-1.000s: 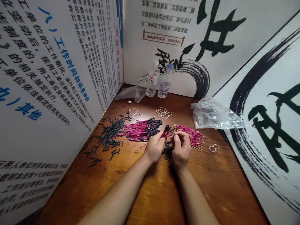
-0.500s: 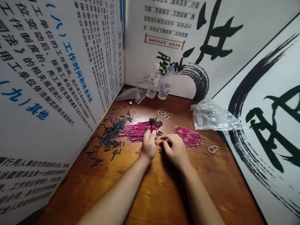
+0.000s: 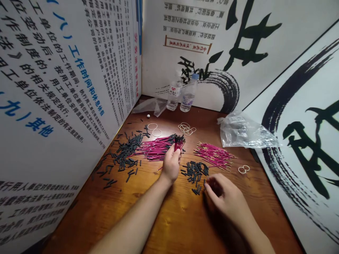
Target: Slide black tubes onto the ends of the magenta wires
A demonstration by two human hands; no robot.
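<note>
My left hand (image 3: 171, 164) is closed around a bundle of pink wires (image 3: 179, 141), whose upper ends carry black tubes. Behind it lies a larger pile of pink wires (image 3: 153, 149), many with black ends. My right hand (image 3: 225, 194) is at the lower right, thumb and forefinger pinched on a short black tube (image 3: 204, 182). Just left of those fingertips is a small heap of black tubes (image 3: 194, 172). Another pile of pink wires (image 3: 214, 155), with bare metal-coloured ends, lies beyond the right hand.
A big scatter of black tubes (image 3: 125, 151) covers the left side of the wooden table (image 3: 174, 218). Rubber bands (image 3: 186, 129) lie at the back, near two water bottles (image 3: 187, 97). A clear plastic bag (image 3: 243, 130) sits at the back right. Printed panels (image 3: 185, 46) enclose the table.
My right hand has moved right and toward me, uncovering the small heap of black tubes. My left hand keeps its bundle, almost in the same place.
</note>
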